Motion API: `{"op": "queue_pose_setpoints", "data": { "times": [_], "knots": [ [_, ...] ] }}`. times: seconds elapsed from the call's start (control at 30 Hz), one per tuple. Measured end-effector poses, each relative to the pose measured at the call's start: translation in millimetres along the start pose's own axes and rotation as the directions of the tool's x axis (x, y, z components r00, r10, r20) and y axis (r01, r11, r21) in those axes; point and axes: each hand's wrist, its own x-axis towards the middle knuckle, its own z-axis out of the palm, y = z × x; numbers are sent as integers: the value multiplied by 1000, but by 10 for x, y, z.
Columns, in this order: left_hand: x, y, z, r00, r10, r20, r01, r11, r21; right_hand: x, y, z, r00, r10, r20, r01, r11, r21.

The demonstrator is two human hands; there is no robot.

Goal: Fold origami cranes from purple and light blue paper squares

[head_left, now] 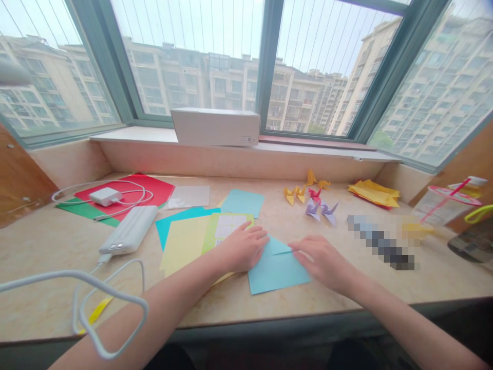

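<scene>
A light blue sheet of origami paper (pixel 279 275) lies on the counter in front of me, with a small flap folded at its top. My right hand (pixel 321 259) pinches that flap at the sheet's right side between thumb and fingers. On the sheet's left edge lies my left hand (pixel 246 246), fingers stretched out over the paper. Under and beside that forearm are pale yellow sheets (pixel 183 244) and a green-edged printed packet (pixel 231 226). Another light blue sheet (pixel 243 202) lies behind them.
Folded paper cranes in orange (pixel 295 195), red (pixel 315 196) and lilac (pixel 321 210) stand behind my right hand. Yellow sheets (pixel 373 193) and a plastic cup (pixel 442 205) are right. A power bank (pixel 129 229), white cable (pixel 144 303) and red paper (pixel 154 187) are left.
</scene>
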Motion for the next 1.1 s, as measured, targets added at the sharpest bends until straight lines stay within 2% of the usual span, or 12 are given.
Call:
{"op": "queue_pose_setpoints", "data": {
  "times": [0.07,0.2,0.37,0.57,0.8,0.87,0.97,1.1],
  "knots": [
    [-5,-13,20,1000,-15,3,15,1000,-16,168,-12,60,996,78,-46,-77,997,20],
    [-23,-18,22,998,-60,-4,59,997,-51,374,-49,185,993,109,-51,-108,994,6],
    [-1,32,2,994,-109,8,109,975,-191,413,-68,262,986,159,-46,-158,987,6],
    [17,0,72,959,-282,-44,274,953,-128,459,-69,242,979,205,-17,-204,977,68],
    [34,43,108,966,-252,-59,243,962,-129,504,-86,217,971,237,-17,-228,950,212],
    [36,61,114,958,-277,-81,262,952,-157,521,-71,224,970,241,-8,-229,931,285],
    [47,51,122,910,-397,-117,336,874,-351,552,-51,203,976,219,-5,-199,895,400],
    [83,-7,49,811,-582,-65,379,607,-698,599,-58,94,987,158,-11,-131,851,508]
  ]
}}
